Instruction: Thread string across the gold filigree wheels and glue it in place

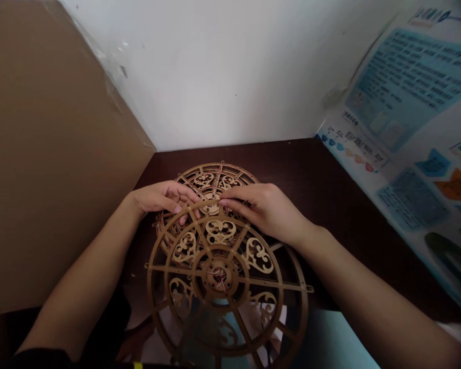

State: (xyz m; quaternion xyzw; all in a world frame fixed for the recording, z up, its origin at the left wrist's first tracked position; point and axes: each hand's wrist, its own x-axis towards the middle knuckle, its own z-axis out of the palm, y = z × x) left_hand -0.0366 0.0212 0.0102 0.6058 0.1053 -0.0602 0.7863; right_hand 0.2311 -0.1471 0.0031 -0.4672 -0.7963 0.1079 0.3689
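Note:
A round, brown, wood-like openwork wheel frame [279,282] with spokes, rings and scroll-shaped inserts is tilted up close to me. Red and white wires show in its hub. My right hand [267,207] pinches the far rim between thumb and fingers. To the left, my left hand [165,199] is loosely closed at the same rim, its thumb by a small tab and some fingertips behind the ring. Behind and partly underneath lie more round frames [236,166] of the same kind, with reddish wires along their spokes; the front frame and my hands hide part of them.
The frames lie on a dark brown table [292,159]. A cardboard panel [61,154] stands on the left, a white wall [230,77] rises behind, and a printed poster [411,102] slants along the right. Below the near frame is a pale blue-green surface [330,338].

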